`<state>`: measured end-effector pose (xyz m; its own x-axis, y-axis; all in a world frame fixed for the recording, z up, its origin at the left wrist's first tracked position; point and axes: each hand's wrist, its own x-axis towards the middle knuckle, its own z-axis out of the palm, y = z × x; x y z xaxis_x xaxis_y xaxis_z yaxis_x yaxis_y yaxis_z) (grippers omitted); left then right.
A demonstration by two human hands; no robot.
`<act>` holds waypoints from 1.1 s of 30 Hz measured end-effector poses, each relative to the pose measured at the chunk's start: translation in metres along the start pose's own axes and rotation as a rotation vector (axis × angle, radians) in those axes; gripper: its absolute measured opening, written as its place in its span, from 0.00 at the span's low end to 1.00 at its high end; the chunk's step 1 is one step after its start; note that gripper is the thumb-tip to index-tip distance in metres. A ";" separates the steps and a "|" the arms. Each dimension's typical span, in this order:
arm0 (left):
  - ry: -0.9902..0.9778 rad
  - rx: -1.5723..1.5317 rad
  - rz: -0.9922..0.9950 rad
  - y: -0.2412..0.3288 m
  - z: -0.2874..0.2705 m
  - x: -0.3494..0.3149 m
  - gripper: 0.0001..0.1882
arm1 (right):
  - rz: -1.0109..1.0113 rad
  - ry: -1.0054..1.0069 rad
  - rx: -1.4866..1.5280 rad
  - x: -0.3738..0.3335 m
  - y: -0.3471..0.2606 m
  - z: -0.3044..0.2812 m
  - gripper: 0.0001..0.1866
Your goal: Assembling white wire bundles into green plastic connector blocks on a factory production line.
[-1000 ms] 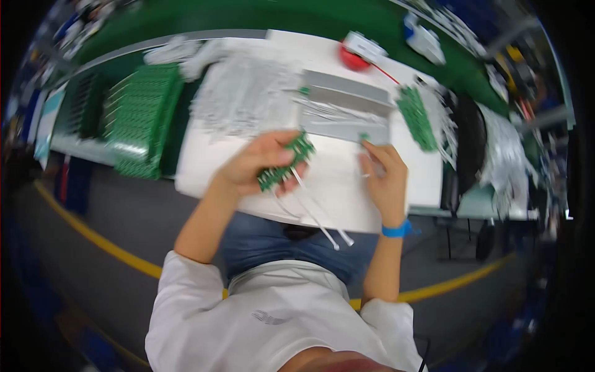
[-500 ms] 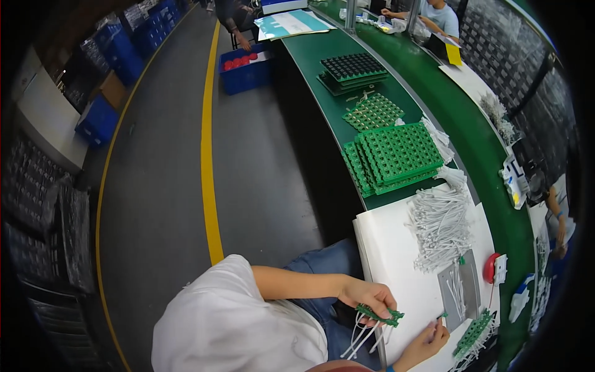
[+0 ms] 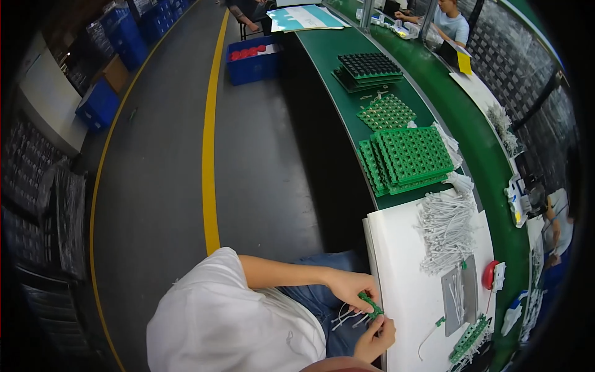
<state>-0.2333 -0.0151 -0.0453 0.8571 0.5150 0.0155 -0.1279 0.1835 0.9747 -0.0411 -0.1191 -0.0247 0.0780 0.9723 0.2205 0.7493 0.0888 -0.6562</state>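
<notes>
My left hand (image 3: pixel 352 289) is closed on a small green circuit board strip (image 3: pixel 370 305) with several white wires (image 3: pixel 348 320) hanging from it over my lap. My right hand (image 3: pixel 378 338) pinches the near end of the same strip, its fingertips close to the left thumb. Both hands are at the edge of a white work surface (image 3: pixel 400 260). To their right on that surface lies a small green piece (image 3: pixel 440 322) with one thin white wire. Beyond it are a grey tray (image 3: pixel 469 291) holding white wires and a cluster of green strips with wires (image 3: pixel 470 340).
A heap of white wires (image 3: pixel 447 229) lies farther up the surface. Behind it are stacked green circuit board panels (image 3: pixel 412 155) and black-topped panels (image 3: pixel 367 67). A red round reel (image 3: pixel 489 274) stands at the right. Co-workers sit across the green bench; a blue bin (image 3: pixel 254 67) stands on the floor.
My right hand has moved left, away from the small green piece on the surface, to the strip in my left hand. The strip has turned and come slightly nearer my lap.
</notes>
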 end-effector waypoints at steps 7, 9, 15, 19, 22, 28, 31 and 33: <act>0.082 0.031 0.051 -0.004 0.012 -0.011 0.12 | 0.033 -0.013 0.172 -0.007 -0.016 0.020 0.17; 0.084 0.035 0.073 -0.008 0.009 -0.014 0.12 | 0.064 -0.051 0.227 -0.010 -0.007 0.024 0.19; -0.082 -0.131 0.076 -0.012 0.013 -0.016 0.08 | 0.129 -0.190 0.575 -0.018 0.011 0.022 0.21; -0.062 -0.119 0.144 -0.012 0.021 -0.021 0.07 | 0.118 -0.195 0.681 -0.024 0.022 0.023 0.20; -0.067 -0.141 0.103 -0.014 0.030 -0.024 0.08 | 0.211 -0.192 0.855 -0.036 0.032 0.027 0.21; -0.072 -0.191 -0.044 -0.005 0.011 -0.021 0.09 | 0.279 -0.150 0.572 -0.023 -0.008 0.015 0.22; 0.085 0.177 0.030 -0.002 -0.002 -0.015 0.09 | 0.230 -0.132 0.629 0.001 -0.007 -0.010 0.23; 0.194 -0.111 -0.128 0.021 0.009 -0.020 0.09 | 0.287 -0.071 0.561 0.008 -0.023 -0.047 0.22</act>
<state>-0.2489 -0.0296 -0.0230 0.7596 0.6305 -0.1599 -0.0875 0.3426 0.9354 -0.0267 -0.1241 0.0265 0.1664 0.9845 -0.0562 0.2449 -0.0965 -0.9647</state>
